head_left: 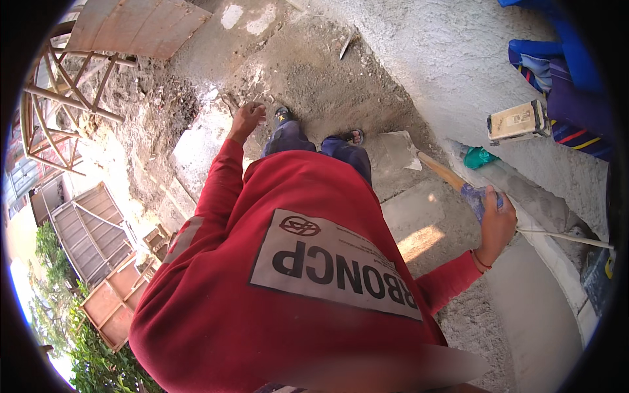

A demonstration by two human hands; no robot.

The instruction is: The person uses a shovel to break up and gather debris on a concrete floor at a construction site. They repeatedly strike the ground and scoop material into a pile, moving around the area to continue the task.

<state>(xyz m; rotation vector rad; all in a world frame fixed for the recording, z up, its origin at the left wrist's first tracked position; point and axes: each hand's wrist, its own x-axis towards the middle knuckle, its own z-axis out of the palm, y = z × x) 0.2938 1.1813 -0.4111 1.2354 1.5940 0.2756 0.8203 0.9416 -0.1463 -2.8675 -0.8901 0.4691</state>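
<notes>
At the right, my right hand (496, 226) closes around the blue-purple part of a long tool (444, 171) with a light-brown wooden end. The tool points up and left beside the wall ledge, and its exact kind is hard to make out. A scrunched green plastic piece (479, 157) lies close to its wooden part. My left hand (247, 121) hangs out over the rough ground left of my feet, with fingers loosely bent and apart. I see nothing held in it.
A cream block with dark edges (519, 123) rests against the pale plastered wall (452, 59), near hanging blue clothes (576, 92). A thin pale stick (565, 237) juts beside my right hand. A narrow blade-like piece (347, 44) lies on the ground. Round-bar frames (72, 98) stand left.
</notes>
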